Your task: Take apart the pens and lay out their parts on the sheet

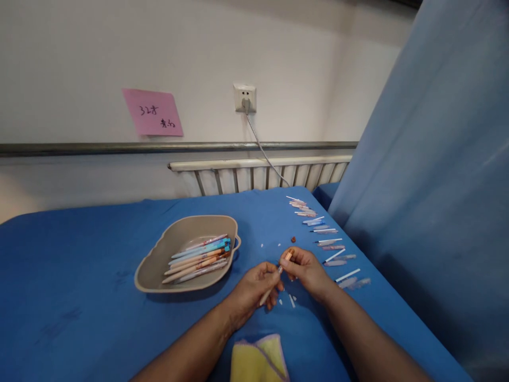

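Observation:
A pale pink pen (pixel 265 297) slants between my hands over the blue sheet. My left hand (pixel 258 286) is closed round its lower barrel, the tip pointing down toward me. At the upper end, my right hand (pixel 304 268) pinches the orange-brown top part (pixel 289 254). Whether that part has come off the barrel, I cannot tell. Small white bits (pixel 292 301) lie on the sheet below my fingers. Just beyond my right hand sits a small brown piece (pixel 293 239).
A beige basin (pixel 153 290) holding several pens (pixel 202 257) stands at the left. Along the right edge lie groups of pen parts and white refills (pixel 347 276). A folded yellow cloth (pixel 254 363) is nearest me. A blue curtain (pixel 429 185) hangs at the right; a cable (pixel 260 143) runs behind.

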A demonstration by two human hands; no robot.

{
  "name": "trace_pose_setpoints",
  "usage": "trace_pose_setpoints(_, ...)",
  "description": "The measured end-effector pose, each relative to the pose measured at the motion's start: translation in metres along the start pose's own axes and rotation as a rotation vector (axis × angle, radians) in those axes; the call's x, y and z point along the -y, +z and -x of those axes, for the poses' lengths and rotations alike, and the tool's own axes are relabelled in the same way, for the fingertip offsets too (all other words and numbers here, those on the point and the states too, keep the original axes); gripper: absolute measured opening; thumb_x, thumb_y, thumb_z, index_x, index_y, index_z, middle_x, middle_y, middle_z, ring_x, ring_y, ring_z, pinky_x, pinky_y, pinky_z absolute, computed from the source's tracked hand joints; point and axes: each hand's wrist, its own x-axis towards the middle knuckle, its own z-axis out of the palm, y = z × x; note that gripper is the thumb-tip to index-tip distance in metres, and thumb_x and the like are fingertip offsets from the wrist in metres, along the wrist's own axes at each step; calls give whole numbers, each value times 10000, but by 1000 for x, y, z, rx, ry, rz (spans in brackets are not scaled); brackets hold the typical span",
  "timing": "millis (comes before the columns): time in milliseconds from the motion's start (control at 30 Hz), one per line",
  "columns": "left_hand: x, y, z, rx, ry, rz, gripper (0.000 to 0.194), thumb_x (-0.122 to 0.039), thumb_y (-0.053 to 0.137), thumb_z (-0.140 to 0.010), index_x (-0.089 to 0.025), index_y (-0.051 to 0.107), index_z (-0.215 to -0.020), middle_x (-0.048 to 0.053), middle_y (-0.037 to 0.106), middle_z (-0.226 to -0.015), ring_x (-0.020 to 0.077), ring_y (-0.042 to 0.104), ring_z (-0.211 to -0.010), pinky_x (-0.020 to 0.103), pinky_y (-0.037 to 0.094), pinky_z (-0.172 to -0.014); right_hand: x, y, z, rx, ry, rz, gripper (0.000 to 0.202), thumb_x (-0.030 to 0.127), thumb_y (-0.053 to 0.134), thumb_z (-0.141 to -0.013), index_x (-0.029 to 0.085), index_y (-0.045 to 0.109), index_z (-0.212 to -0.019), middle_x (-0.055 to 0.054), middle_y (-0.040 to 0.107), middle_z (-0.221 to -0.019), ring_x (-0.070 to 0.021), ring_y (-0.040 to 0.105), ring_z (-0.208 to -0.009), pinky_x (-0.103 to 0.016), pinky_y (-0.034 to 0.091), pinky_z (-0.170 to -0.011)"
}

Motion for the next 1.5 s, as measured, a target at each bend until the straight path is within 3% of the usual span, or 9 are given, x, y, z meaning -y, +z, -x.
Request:
trace_pose_setpoints(133,3,2,-2,-68,59,-102,320,-436,656,-709,-160,494,-725,-45,538,-501,66,469,-361,157,324,-347,-5,2,0,32,9,44,300,444,647,-708,164,544,-673,40,489,-536,-86,416,-479,-225,324,-492)
trace_pose_setpoints(300,0,-3,-1,97,-99,67,380,-489,507,-803,-114,569,-797,30,595,-617,77,499,-382,184,355,-357,-3,2,1,53,8,-30,287,426,652,-712,164,540,-679,42,484,-535,-78,393,-467,-221,310,-483)
trace_pose_setpoints(500,4,0,-1,-49,85,-68,303,-399,678,-700,-155,501,-731,-33,553,-564,58,465,-372,157,316,-339,-6,2,-3,3,7,-9,303,424,669,-691,159,529,-642,22,542,-572,-69,399,-457,-215,306,-467)
trace_pose_setpoints(633,-3,0,2,80,-70,49,309,-439,569,-781,-132,539,-760,-27,511,-557,39,395,-351,158,260,-330,-3,2,1,39,-10,-33,287,420,659,-706,164,537,-666,38,512,-526,-73,396,-454,-214,301,-471)
trace_pose_setpoints(733,-12,-1,8,185,-202,175,253,-385,552,-809,-132,556,-799,-85,331,-477,12,237,-336,141,150,-336,1,2,4,79,-37,-63,282,424,651,-718,168,537,-684,33,524,-520,-78,397,-454,-219,291,-477)
trace_pose_setpoints(867,-17,1,13,208,-229,213,214,-360,524,-828,-147,539,-810,-100,217,-492,19,138,-361,147,81,-352,2,3,6,91,-45,-63,301,447,643,-720,163,542,-714,18,550,-531,-80,397,-461,-222,293,-488)
trace_pose_setpoints(1033,-13,8,12,23,-28,-86,277,-459,529,-800,-184,491,-788,-98,296,-496,36,147,-372,166,92,-370,-1,2,4,71,-57,-44,299,440,648,-719,157,554,-739,32,545,-568,-67,434,-469,-200,330,-480)
trace_pose_setpoints(1233,-11,9,17,-267,477,-758,169,-347,573,-773,-185,604,-734,2,575,-651,141,475,-609,222,311,-575,-6,4,1,-30,71,135,404,543,611,-694,164,499,-610,43,517,-449,-84,454,-351,-196,277,-348)
trace_pose_setpoints(1500,-4,5,20,-312,505,-999,151,-328,522,-812,-212,618,-798,27,624,-701,178,533,-643,245,308,-589,1,-1,6,57,44,111,346,436,739,-595,150,554,-653,44,549,-461,-84,476,-412,-206,354,-431)
